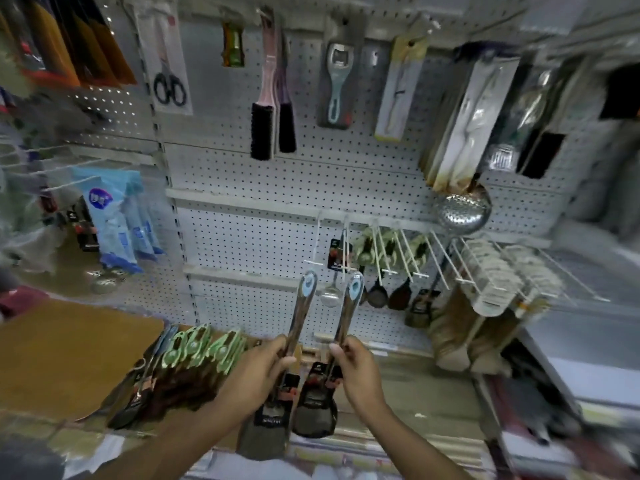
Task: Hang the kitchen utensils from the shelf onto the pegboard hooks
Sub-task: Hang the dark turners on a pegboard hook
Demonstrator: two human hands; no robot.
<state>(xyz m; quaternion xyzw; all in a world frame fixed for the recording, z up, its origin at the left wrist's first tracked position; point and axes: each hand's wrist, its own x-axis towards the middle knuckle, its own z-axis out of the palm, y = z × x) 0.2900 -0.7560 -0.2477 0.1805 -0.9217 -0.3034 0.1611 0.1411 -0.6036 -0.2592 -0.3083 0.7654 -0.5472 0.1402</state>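
Both hands raised, left hand (254, 372) gripping spatula (294, 344), right hand (358, 372) gripping ladle (341, 337)

We cannot read the labels on the two utensils (313, 403), which are blurred. Our fingers (277, 351) cover part of each handle. Both forearms run off the bottom edge. The far right shelving (588, 375) is smeared beyond recognition.

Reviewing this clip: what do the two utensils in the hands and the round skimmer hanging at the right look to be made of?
Left-hand utensil: handle looks like polished metal, going by its mirror-like streaks, with a pale blue, probably plastic, hanging loop; the dark head looks like nylon or silicone, though blur leaves that open.
Right-hand utensil: same shiny handle and blue loop, with a dark rounded head.
Skimmer: bright perforated bowl, likely stainless steel.
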